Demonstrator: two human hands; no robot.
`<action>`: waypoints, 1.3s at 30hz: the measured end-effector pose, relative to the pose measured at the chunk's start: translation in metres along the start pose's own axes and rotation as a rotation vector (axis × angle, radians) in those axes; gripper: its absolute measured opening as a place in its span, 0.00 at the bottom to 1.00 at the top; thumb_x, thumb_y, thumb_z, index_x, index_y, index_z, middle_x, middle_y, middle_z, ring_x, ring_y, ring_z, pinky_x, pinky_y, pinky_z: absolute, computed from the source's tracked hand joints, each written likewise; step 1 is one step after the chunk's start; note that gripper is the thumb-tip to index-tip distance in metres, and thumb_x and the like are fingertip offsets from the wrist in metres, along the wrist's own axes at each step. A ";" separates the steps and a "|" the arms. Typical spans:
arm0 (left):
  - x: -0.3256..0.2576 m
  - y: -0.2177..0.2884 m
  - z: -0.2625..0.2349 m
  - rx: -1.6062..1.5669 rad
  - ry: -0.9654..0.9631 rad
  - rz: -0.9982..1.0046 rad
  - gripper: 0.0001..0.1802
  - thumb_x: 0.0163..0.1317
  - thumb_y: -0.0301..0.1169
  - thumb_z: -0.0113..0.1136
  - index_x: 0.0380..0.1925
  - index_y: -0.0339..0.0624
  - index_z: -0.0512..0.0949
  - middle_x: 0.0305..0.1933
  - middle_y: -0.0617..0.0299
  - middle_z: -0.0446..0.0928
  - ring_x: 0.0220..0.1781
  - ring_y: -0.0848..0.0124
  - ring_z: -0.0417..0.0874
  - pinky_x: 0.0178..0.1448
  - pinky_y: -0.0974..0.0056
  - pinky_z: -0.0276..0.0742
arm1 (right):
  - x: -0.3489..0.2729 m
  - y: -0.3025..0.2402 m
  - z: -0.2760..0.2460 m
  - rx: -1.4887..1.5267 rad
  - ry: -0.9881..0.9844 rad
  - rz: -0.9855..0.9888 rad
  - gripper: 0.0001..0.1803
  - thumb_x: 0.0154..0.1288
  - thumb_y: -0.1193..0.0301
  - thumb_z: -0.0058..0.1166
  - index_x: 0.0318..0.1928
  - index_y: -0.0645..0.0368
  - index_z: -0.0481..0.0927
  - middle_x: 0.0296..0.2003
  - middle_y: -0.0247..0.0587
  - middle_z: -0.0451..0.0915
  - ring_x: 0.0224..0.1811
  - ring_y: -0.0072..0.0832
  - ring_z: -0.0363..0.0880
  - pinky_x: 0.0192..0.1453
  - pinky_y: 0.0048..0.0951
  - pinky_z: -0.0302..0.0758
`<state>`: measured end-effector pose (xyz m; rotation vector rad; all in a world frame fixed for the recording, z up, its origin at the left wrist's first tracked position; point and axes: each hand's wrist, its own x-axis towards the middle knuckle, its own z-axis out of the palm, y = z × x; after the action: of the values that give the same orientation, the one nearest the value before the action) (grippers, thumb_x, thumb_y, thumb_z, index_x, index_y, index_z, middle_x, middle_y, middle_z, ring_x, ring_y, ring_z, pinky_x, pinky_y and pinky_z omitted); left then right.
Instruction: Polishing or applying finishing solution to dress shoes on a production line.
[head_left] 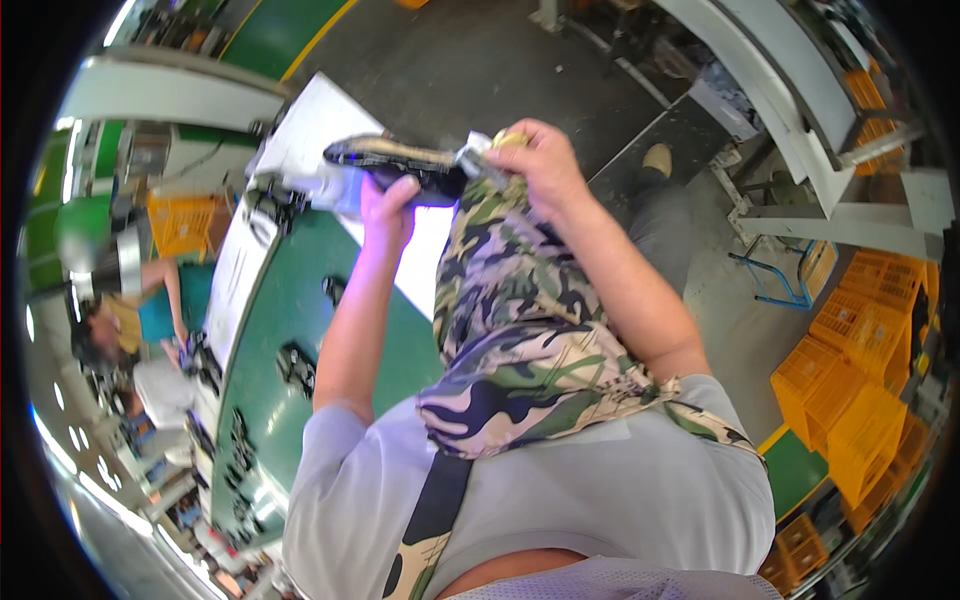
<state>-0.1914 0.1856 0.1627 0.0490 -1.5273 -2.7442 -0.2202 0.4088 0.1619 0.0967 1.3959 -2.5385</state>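
Note:
My left hand [388,205] is wrapped round a glossy black shoe [425,183] from below, thumb on its side. The shoe lies on its length across me, and a beige strip runs along its upper face. At the shoe's right end, my right hand [540,165] is closed on a small yellowish thing [510,140] whose kind I cannot make out. A pale, shiny piece [474,152] sits between that hand and the shoe, blurred. Below both hands hangs my camouflage apron [530,290].
To the left runs a green conveyor-like table [290,320] with several black shoes [296,366] on it. A white board [310,125] stands beyond. Another person [165,300] works across the table. Orange crates [850,370] are stacked at right, near a blue-framed stool [790,275].

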 end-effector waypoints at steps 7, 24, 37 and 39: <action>0.044 -0.031 0.037 0.231 -0.007 -0.152 0.30 0.51 0.22 0.67 0.55 0.36 0.69 0.48 0.57 0.77 0.49 0.64 0.81 0.58 0.60 0.78 | 0.008 0.012 -0.098 0.357 0.161 0.086 0.08 0.60 0.76 0.63 0.35 0.56 0.76 0.30 0.33 0.79 0.30 0.21 0.76 0.35 0.26 0.73; 0.319 -0.122 0.345 0.812 -0.213 -0.371 0.24 0.51 0.33 0.73 0.47 0.45 0.74 0.39 0.62 0.82 0.33 0.71 0.85 0.26 0.67 0.75 | 0.040 0.061 -0.246 0.356 0.536 0.191 0.11 0.53 0.75 0.68 0.30 0.54 0.76 0.26 0.30 0.78 0.24 0.19 0.73 0.26 0.22 0.66; 0.414 -0.155 0.482 1.558 -0.367 0.551 0.39 0.46 0.33 0.72 0.59 0.32 0.71 0.50 0.41 0.80 0.51 0.51 0.82 0.56 0.57 0.78 | 0.042 0.058 -0.247 0.361 0.519 0.134 0.11 0.52 0.76 0.69 0.31 0.57 0.78 0.25 0.28 0.77 0.24 0.16 0.71 0.26 0.21 0.65; 0.395 -0.155 0.452 1.490 -0.427 0.666 0.44 0.43 0.35 0.75 0.62 0.34 0.69 0.54 0.45 0.79 0.51 0.55 0.83 0.55 0.59 0.79 | 0.044 0.057 -0.242 0.304 0.541 0.155 0.11 0.51 0.78 0.67 0.32 0.56 0.77 0.25 0.29 0.77 0.22 0.17 0.71 0.24 0.21 0.66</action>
<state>-0.5969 0.6447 0.2581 -0.8540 -2.5895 -0.7533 -0.2626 0.5750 -0.0237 0.9655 1.0778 -2.6771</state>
